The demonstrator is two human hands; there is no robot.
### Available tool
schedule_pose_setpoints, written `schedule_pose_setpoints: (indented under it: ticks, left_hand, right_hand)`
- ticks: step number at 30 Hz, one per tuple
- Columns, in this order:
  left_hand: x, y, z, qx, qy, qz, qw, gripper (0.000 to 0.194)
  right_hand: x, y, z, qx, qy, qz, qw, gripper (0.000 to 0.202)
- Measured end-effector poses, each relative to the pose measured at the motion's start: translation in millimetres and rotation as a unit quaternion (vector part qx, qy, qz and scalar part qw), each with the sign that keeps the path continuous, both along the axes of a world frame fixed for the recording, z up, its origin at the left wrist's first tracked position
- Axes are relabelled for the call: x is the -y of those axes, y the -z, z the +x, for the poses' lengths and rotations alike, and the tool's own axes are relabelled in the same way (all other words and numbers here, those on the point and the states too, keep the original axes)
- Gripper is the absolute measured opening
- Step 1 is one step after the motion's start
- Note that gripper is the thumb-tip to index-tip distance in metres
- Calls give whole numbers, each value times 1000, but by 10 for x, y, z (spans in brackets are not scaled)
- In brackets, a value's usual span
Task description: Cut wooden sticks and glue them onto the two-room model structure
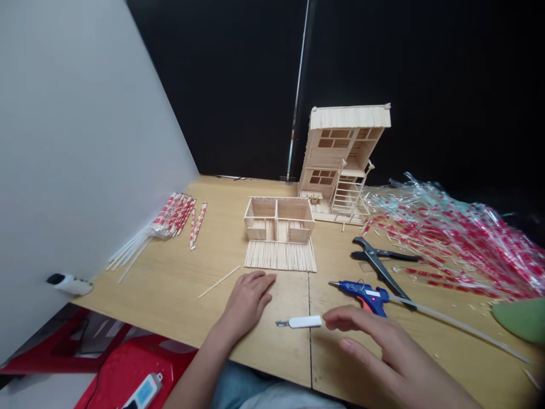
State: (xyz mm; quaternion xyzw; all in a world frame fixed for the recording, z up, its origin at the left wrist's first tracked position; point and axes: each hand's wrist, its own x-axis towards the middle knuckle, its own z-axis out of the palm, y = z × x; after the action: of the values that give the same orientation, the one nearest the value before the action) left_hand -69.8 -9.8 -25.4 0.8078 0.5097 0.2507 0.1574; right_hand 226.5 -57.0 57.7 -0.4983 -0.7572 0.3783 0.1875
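Well left of the two-room stick model (272, 232), I see a bundle of red-and-white wrapped sticks (174, 215) lying on the table (221, 227). A loose thin stick (218, 282) lies nearer me, off the model's front left. In front of the model I have the left hand (249, 298) resting palm down on the tabletop, fingers extended; I make out nothing in its grasp. Farther right and nearer me than the model lies the white-handled knife (305, 322), blade toward the left. Behind the model to its right stands a taller stick house (332, 156). To the model's front right are a blue glue gun (361, 291), the right hand (374, 341), empty with thumb and fingers parted beside the knife's handle (I can't tell whether they touch), and black-handled cutters (375, 264). Crumpled wrappers (472, 244) heap well right of the model.
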Motion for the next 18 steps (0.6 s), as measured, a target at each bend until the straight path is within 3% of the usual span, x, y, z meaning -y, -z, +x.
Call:
schedule_pose_setpoints:
  ticks: [2,5,8,11,15,18]
  left_hand:
    - [16,-19,-23,22,6,-6,1000,24]
    - [63,-74,-50,69,-31,25,997,20]
    - [126,-134,-58,87,-67,48,993,19]
    - [182,-165,-65,73,-65,62,993,21]
    - [207,-144,-164,51,-93,89,990,29]
    - [184,-90,-344,24,-153,113,981,29]
  right_hand:
    - [-4,-11,-15,-7,-1,0,1000,29]
    - [-29,-37,-70,-35,-14,-1,999,27]
    - [-41,-25,-135,-45,-5,28,999,40]
    - [-30,22,-185,-19,-9,66,998,46]
    - [-19,118,-249,16,-52,12,998,37]
    - [-14,263,-321,38,-35,15,999,23]
